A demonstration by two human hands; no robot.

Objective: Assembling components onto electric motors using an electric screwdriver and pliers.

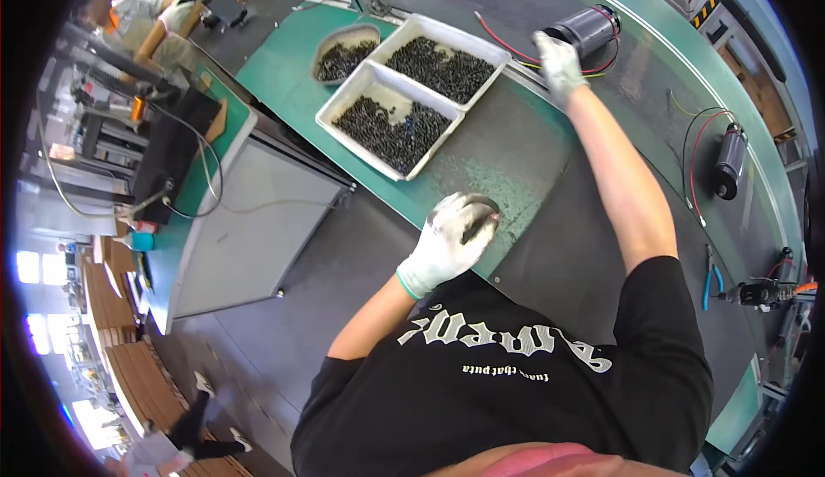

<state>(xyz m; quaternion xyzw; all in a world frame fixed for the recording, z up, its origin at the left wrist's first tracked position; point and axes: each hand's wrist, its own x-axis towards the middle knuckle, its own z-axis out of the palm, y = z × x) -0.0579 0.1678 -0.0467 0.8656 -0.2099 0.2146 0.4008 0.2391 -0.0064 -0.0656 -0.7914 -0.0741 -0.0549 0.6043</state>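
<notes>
My right hand (562, 68), in a white glove, reaches out to a dark cylindrical motor (593, 30) lying on the conveyor and is closed at its near-left end. Red, yellow and black wires trail around that motor. My left hand (455, 238), gloved in white with dirty dark fingertips, is held over the front edge of the green table (533, 133). Its fingers are curled together, and whatever they hold is too small to make out. Beyond it stand two white trays (434, 146) (494, 64) of small black parts, with a round tub (322, 56) of similar parts beside them.
A second wired motor (730, 161) lies farther right on the conveyor. Blue-handled pliers (708, 278) and a dark power tool (756, 294) are at the right. Another gloved person (163, 26) works at the upper left. Someone else (185, 438) walks at the lower left.
</notes>
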